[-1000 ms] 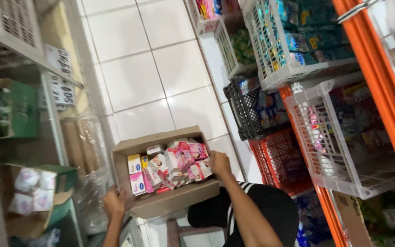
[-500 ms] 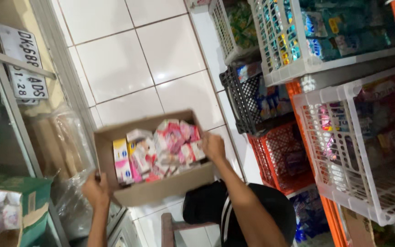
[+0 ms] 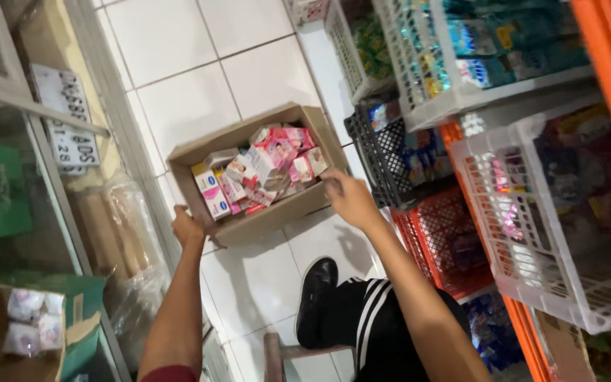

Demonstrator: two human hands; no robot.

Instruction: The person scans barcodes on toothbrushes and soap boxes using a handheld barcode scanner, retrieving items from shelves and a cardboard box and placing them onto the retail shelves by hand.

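Note:
An open brown cardboard box (image 3: 277,213) is held over the white tiled floor, filled with several small pink, white and yellow packets (image 3: 263,170). My left hand (image 3: 187,228) grips its near left corner. My right hand (image 3: 346,198) holds its near right corner. Both forearms reach up from the bottom of the view. Below them I see my black trouser leg with white stripes (image 3: 376,332) and a black shoe (image 3: 316,293).
White crates (image 3: 560,233) full of packaged goods, a black crate (image 3: 390,155) and an orange crate (image 3: 447,240) line an orange rack on the right. A glass shelf unit (image 3: 44,184) with green boxes and wrapped rolls stands on the left. A stool edge (image 3: 277,357) shows below.
The box has moved up and to the right in view, away from me, with both hands still on its near corners. My shoe and leg have come more into view.

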